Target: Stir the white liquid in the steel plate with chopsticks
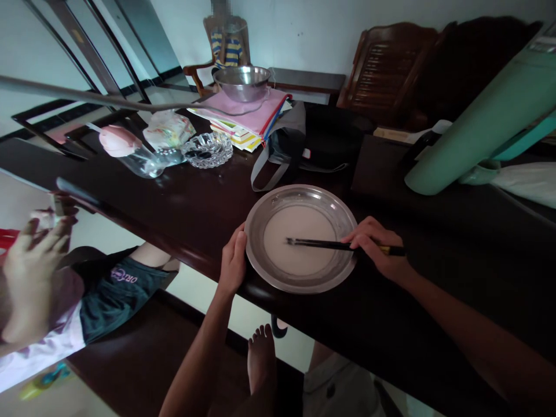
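Holding one bowl (299, 284), two chopsticks (321, 244)

I have both arms bare and reaching forward, well apart. My left forearm (197, 347) rises from the bottom edge to a nearly straight wrist, and the left hand (233, 260) points forward with its thumb uppermost; its other fingers are mostly hidden, so I can't fairly judge their curl. My right forearm (473, 336) slants in from the lower right, the right hand (382, 249) closed in a pinch.
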Tool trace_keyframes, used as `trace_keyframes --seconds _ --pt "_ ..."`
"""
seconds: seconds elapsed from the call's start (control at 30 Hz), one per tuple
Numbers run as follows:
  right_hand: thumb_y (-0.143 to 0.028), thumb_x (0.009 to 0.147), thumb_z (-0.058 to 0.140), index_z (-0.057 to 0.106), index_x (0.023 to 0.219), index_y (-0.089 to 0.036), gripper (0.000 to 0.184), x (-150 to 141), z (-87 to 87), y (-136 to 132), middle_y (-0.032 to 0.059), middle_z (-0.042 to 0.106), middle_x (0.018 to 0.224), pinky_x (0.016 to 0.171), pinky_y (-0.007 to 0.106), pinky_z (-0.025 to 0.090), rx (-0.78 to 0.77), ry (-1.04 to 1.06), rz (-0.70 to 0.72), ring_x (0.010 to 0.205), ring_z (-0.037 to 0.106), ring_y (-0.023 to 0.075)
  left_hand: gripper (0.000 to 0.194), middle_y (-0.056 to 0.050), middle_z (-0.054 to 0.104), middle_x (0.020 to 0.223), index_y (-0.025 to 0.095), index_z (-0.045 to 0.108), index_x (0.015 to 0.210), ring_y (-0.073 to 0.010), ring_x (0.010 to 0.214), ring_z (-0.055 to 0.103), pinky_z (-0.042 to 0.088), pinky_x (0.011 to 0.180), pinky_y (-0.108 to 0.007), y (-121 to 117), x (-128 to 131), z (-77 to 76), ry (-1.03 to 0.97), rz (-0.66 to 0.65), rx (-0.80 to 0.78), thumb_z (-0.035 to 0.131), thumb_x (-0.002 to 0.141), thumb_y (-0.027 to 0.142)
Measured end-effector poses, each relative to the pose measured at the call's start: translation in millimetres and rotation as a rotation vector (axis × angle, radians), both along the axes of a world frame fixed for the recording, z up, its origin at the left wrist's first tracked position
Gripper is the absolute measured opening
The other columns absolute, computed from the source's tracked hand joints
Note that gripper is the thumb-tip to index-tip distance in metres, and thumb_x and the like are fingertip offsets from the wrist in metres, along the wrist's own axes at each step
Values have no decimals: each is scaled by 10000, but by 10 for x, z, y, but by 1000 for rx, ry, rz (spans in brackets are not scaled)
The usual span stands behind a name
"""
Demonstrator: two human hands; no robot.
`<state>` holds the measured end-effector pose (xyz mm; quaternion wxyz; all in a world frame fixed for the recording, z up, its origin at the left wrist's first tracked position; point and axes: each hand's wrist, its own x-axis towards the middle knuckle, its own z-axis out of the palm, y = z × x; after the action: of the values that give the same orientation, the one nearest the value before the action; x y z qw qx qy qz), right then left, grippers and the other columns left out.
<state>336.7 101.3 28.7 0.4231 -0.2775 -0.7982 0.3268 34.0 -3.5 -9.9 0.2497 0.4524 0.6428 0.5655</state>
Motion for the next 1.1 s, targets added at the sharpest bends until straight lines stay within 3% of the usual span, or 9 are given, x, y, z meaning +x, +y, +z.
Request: trace_keyframes --seconds 0.13,0.3,0.43,0.6,0.77,0.93,1.1 --pt "-267 971 523 633 643 -248 346 1 17 0 18 709 697 653 360 487 -35 107 -174 678 623 190 556 -103 678 1304 177 653 1285 -266 1242 601 442 1099 -419 3 -2 -8 -6 -19 10 411 982 576" --pt "-285 973 529 653 673 -250 326 -1 34 -29 23 741 744 665 355 500 -37 40 -45 718 635 196 565 -105 685 1293 178 657 1277 -267 1235 604 438 1102 -426 1 1 -6 -14 -7 6 420 973 591" --pt "-329 972 537 648 662 -256 337 -2 41 -25 26 731 733 672 369 506 -56 55 -173 715 644 204 569 -104 688 1287 177 659 1277 -266 1229 608 447 1095 -421 -1 5 5 -14 -7 1 419 972 594" --pt "-359 969 535 654 661 -262 343 -7 38 -31 29 737 729 654 392 505 -45 38 -62 693 637 212 563 -104 680 1304 185 665 1268 -265 1249 597 430 1111 -421 -3 2 -2 -17 -3 -6 419 972 596" --pt "-343 974 528 638 645 -268 355 6 9 -14 20 725 708 674 402 491 -72 81 -184 694 641 214 581 -111 676 1310 167 653 1279 -261 1237 604 442 1093 -401 -6 7 10 -8 -2 -11 410 974 598" --pt "-300 967 533 663 689 -267 309 -1 -9 -26 15 757 759 711 413 488 -18 4 -52 718 632 218 575 -109 677 1310 160 646 1286 -258 1233 606 450 1081 -388 -4 9 7 -5 -12 -2 407 982 586" --pt "-336 970 533 631 641 -263 352 2 6 -19 16 721 697 676 396 479 -51 82 -211 692 623 215 573 -108 680 1303 170 652 1279 -263 1232 606 445 1089 -404 -1 5 -14 -9 -7 4 414 977 595"
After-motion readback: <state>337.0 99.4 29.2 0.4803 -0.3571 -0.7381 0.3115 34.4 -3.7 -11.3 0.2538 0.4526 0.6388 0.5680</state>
